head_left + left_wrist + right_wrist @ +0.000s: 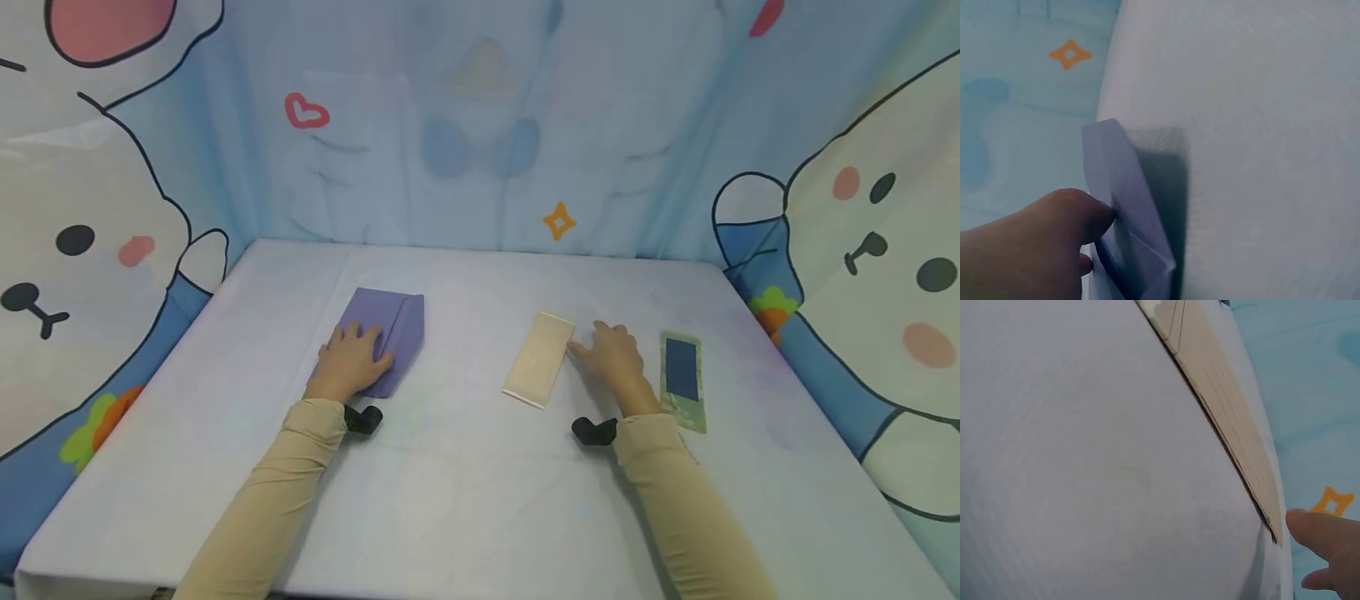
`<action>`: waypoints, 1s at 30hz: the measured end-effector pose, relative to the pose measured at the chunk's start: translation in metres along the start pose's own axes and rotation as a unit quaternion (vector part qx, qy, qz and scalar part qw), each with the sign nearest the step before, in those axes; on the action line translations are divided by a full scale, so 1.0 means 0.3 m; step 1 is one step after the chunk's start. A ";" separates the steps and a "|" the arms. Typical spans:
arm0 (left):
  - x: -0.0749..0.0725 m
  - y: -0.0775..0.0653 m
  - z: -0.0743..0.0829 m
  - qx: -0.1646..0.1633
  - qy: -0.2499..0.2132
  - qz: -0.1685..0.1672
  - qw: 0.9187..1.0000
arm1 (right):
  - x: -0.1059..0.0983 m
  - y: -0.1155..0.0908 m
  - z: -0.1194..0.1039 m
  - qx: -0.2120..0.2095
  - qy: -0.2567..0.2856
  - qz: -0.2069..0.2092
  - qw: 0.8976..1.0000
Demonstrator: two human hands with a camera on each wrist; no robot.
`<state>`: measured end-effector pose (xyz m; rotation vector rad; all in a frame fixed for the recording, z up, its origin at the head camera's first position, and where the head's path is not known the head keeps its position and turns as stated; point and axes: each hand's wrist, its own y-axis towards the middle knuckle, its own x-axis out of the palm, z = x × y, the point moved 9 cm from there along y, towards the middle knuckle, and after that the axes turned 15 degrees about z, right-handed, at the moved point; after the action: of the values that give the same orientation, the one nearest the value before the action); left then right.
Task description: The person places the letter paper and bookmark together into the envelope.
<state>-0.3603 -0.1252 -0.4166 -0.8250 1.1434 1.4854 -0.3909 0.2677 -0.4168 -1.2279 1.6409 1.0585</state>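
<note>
Head view | left hand (348, 362) rests spread, unclenched, on purple envelope (402, 337), left of beige packet (539, 359); right hand (613, 362) holds nothing, just right of packet | envelope looks light, bendy, easily creased; packet likely light, stiffer | I'd pinch both by long edges

On the counter (465, 500), the envelope (395, 323) lies under the left hand (347, 364); the packet (537, 360) sits just left of the right hand (612, 360), the card (682, 375) to that hand's right; beyond both hands hangs the curtain (480, 192)
</note>
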 end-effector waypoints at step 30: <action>-0.002 0.018 -0.040 0.003 0.021 0.022 1.000 | 0.068 0.036 -0.126 0.084 -0.026 -0.085 0.993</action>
<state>-0.3661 -0.1368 -0.4185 -0.8357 1.2034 1.5070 -0.4097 0.2282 -0.4222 -1.1949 1.5228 0.8243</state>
